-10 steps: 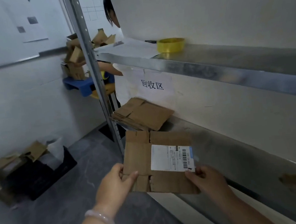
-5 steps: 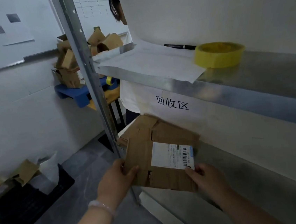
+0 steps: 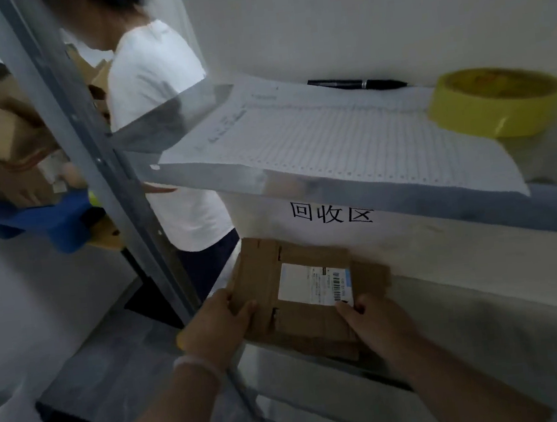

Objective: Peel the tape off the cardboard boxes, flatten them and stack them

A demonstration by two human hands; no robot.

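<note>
A flattened brown cardboard box with a white shipping label lies on the lower metal shelf, on top of a stack of flattened cardboard. The left hand grips its left edge, thumb on top. The right hand grips its near right corner, thumb touching the label. Behind it hangs a white sign with black characters. The upper metal shelf carries a white printed sheet, a black pen and a yellow tape roll. Beyond the grey metal upright, a person in a white shirt stands near brown boxes piled on a blue tray.
</note>
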